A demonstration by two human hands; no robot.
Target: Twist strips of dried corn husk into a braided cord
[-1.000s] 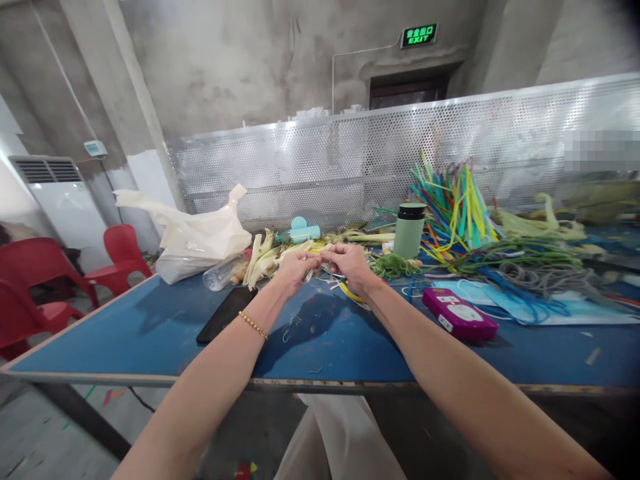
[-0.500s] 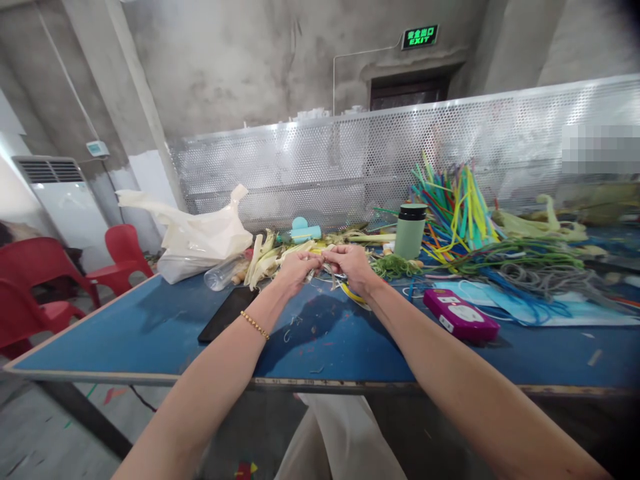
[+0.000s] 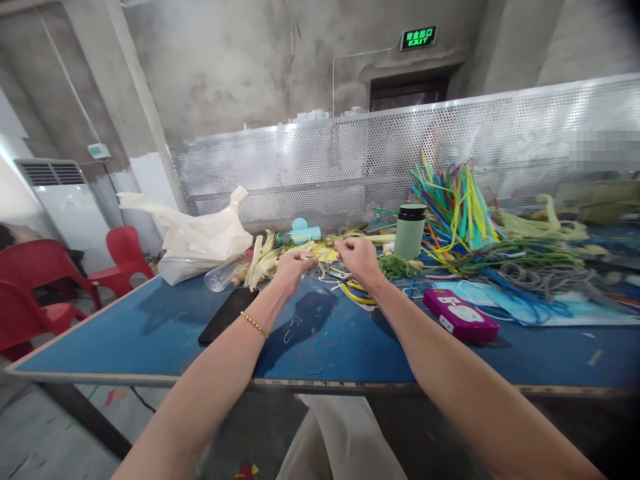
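Note:
My left hand is closed in a pinch over the middle of the table, on a strip of pale husk that shows at its fingertips. A hand's width to the right, my right hand is also pinched. Anything between its fingers is too small to make out. Pale, dry corn husks lie in a heap just left of my left hand. Below my right hand are a yellow coil and what looks like a metal tool, partly hidden.
To the left are a white plastic bag, a clear bottle and a black tablet. Rightward stand a green flask, green thread, a purple box and colourful pipe cleaners. A perforated metal screen backs the table.
My hands have parted: they were together at the husk. The right hand has moved slightly up, the left slightly left, and a gap shows between them.

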